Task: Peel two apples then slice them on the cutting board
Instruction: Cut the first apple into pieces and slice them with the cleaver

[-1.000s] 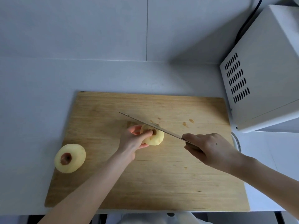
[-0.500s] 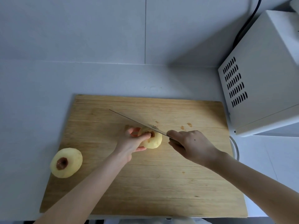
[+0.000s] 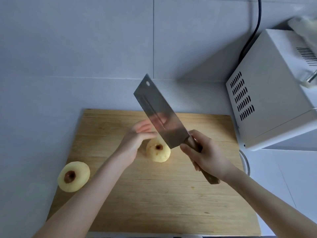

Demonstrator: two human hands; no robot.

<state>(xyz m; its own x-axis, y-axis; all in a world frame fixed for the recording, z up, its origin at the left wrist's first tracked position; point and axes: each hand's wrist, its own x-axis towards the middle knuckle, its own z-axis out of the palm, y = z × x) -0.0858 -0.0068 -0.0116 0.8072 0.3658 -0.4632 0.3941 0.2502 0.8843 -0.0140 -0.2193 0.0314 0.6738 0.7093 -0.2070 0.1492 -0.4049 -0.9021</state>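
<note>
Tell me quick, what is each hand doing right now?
Left hand: open, holding nothing, next to the apple.
Right hand: closed around the handle of the knife, blade lifted up.

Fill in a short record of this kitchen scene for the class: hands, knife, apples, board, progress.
Right hand: grips the cleaver's wooden handle
Cleaver: above the board, tilted, flat side facing the camera
Left hand: open, beside the blade, holding nothing
Centre apple: peeled, looks whole, on the cutting board
Left apple: peeled, whole, at the board's left edge
Progress: peeling done, no slices visible
</note>
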